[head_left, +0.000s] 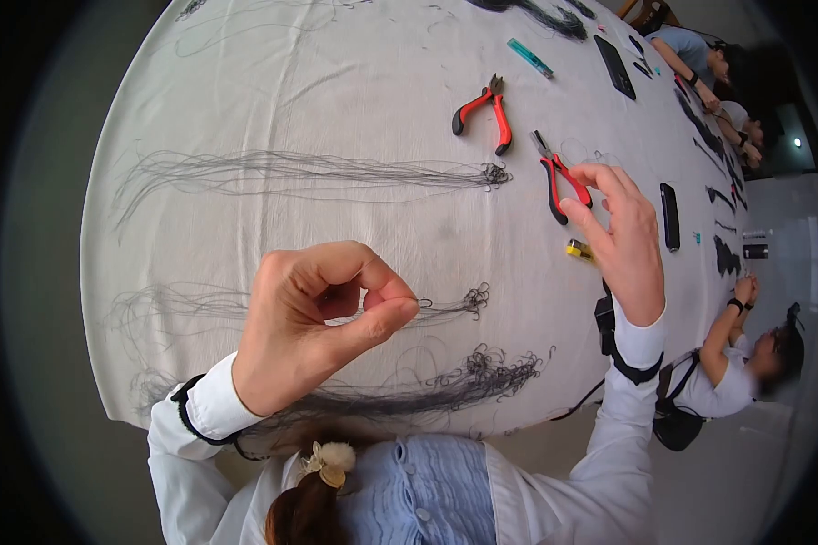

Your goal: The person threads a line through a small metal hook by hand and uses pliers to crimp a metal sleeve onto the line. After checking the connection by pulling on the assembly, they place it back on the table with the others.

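My left hand (323,318) is closed in a pinch, thumb and forefinger tips together on a small dark fish hook (425,302). The curved end of the hook sticks out past the fingertips. To the right, my right hand (616,236) has its thumb and forefinger curved with a gap between them, nothing visible inside. Its fingertips overlap the handles of red-and-black pliers (549,173) on the white tablecloth (382,100). Behind my left hand runs a bundle of thin dark lines with hooks (475,301) clustered at the right end.
Farther back lie another hooked bundle (495,175), red-handled cutters (487,113) and a teal knife (530,58). A thick hook bundle (427,392) rests along the near edge. A yellow tool (580,250) and a black phone (670,216) are by my right hand. Other people sit along the right.
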`<state>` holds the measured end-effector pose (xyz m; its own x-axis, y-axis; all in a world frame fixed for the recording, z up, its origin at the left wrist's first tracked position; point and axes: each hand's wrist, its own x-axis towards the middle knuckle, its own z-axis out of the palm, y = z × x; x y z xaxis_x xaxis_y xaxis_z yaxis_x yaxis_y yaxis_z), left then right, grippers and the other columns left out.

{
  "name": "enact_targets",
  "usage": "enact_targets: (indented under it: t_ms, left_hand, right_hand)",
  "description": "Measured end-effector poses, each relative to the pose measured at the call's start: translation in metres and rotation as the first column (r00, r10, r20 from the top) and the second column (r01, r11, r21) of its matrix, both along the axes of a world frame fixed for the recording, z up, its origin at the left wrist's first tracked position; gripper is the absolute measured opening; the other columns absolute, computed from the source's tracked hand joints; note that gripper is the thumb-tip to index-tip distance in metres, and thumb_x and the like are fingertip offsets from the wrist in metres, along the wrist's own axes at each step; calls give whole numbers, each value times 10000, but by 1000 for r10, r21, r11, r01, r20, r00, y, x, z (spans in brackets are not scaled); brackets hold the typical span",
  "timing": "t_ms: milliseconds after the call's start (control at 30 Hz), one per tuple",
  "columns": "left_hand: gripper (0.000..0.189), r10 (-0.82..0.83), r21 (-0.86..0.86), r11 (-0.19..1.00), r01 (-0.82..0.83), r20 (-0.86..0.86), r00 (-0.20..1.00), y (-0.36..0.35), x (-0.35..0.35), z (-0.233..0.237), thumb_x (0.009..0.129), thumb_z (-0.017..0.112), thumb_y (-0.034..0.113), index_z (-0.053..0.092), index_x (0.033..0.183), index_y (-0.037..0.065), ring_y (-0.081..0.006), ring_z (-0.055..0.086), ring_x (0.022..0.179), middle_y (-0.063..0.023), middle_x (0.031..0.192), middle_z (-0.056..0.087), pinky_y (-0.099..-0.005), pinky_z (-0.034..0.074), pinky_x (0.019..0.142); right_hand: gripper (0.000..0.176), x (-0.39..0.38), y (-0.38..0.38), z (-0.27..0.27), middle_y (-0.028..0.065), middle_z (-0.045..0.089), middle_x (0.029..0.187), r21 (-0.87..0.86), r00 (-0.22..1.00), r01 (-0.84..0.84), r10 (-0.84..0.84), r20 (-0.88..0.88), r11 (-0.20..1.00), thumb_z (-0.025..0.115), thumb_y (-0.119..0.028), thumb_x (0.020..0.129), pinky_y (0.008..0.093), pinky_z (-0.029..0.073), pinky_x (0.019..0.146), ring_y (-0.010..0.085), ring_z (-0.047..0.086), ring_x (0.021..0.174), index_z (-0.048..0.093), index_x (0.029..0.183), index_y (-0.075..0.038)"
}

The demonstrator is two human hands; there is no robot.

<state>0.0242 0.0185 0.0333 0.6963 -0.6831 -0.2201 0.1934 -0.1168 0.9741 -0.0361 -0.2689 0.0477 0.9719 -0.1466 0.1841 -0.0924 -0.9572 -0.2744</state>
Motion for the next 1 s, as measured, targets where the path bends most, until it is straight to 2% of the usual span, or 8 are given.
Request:
enact_targets:
  t_ms: [167, 500, 567, 600, 667, 700, 767, 1000]
  left_hand:
    - [128, 7, 90, 996, -9, 29, 1000, -2, 0, 1, 793, 713, 65, 623, 724, 6, -29, 512, 588, -44, 715, 645, -177, 393, 532]
    - [77, 68, -16, 998, -66, 265, 962, -3, -1, -7, 782, 710, 58, 678, 759, -8, -39, 439, 474, -27, 629, 617, -213, 350, 441]
    - [74, 105, -59, 994, -91, 319, 942, -2, -2, -8, 777, 710, 51, 674, 757, -10, -59, 467, 492, -39, 639, 616, -223, 381, 462]
    - [95, 70, -26, 998, -66, 348, 935, -2, 0, -7, 778, 717, 71, 664, 745, -2, -71, 504, 527, -59, 679, 640, -227, 404, 494]
    - [118, 44, 10, 999, -51, 369, 929, -1, 2, -7, 780, 723, 90, 654, 732, 7, -83, 541, 562, -80, 718, 663, -231, 426, 526]
    - [97, 47, -4, 999, -49, 365, 930, -1, 1, -7, 778, 716, 71, 656, 742, 4, -86, 535, 560, -76, 709, 650, -232, 419, 522]
    - [77, 55, -16, 998, -53, 357, 933, -1, 1, -6, 775, 709, 52, 657, 752, 0, -89, 529, 558, -72, 700, 637, -233, 412, 518]
    - [32, 11, 32, 999, -30, 486, 874, -2, -3, -2, 754, 680, -16, 653, 766, -7, -84, 498, 534, -48, 653, 570, -234, 380, 489]
  right_hand:
    - [492, 8, -50, -45, 202, 560, 1023, -259, 988, 37, -75, -138, 965, 680, -323, 803, 399, 456, 828, 338, 566, 938, 525, 1102, 37]
    - [378, 16, -45, -36, 186, 575, 865, -245, 954, 16, -88, -286, 969, 604, -201, 787, 389, 482, 706, 338, 577, 749, 523, 1019, 85]
    - [341, 11, -54, -21, 143, 544, 764, 272, 885, 212, -67, -461, 939, 571, -183, 756, 343, 464, 604, 277, 539, 647, 509, 968, 77]
    - [341, 7, -47, -15, 143, 544, 764, 271, 883, 206, -59, -466, 940, 571, -183, 756, 343, 464, 604, 277, 539, 647, 509, 968, 77]
    - [341, -9, -22, -2, 121, 506, 788, 848, 909, 319, 116, -400, 423, 595, -179, 702, 297, 422, 542, 227, 502, 619, 504, 946, 42]
    - [341, -15, -8, 3, 121, 506, 788, 846, 905, 321, 125, -406, 425, 595, -179, 702, 297, 422, 542, 227, 502, 619, 504, 946, 42]
    - [400, -23, 16, 10, 125, 504, 859, 358, 973, -182, 220, -70, 916, 645, -175, 642, 302, 414, 527, 224, 501, 632, 516, 968, 17]
    - [569, -32, 40, 29, 113, 519, 944, -249, 814, -527, 567, 128, 813, 743, -165, 500, 324, 420, 517, 239, 498, 692, 542, 1015, -30]
